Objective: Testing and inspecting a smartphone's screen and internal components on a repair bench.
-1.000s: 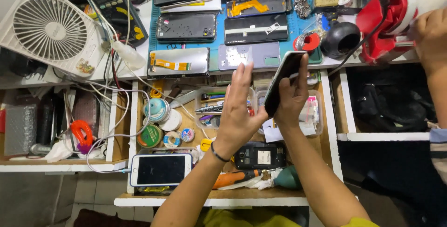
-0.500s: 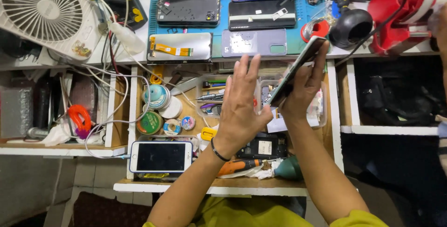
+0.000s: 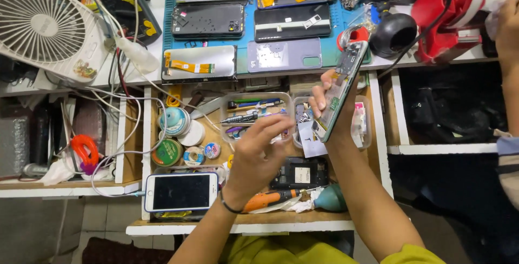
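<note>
right hand (image 3: 330, 99) pinches opened slim phone body (image 3: 341, 93) edge-up | left hand (image 3: 259, 153) empty, fingers loosely curled | risk: thin grip slips, phone drops into clear plastic parts tray (image 3: 254, 113)

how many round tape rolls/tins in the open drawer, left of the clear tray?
4, maybe more hidden: teal-topped roll at the back, white roll beside it, green one in front, small pale roll to its right. Left hand hovers nearby.
</note>
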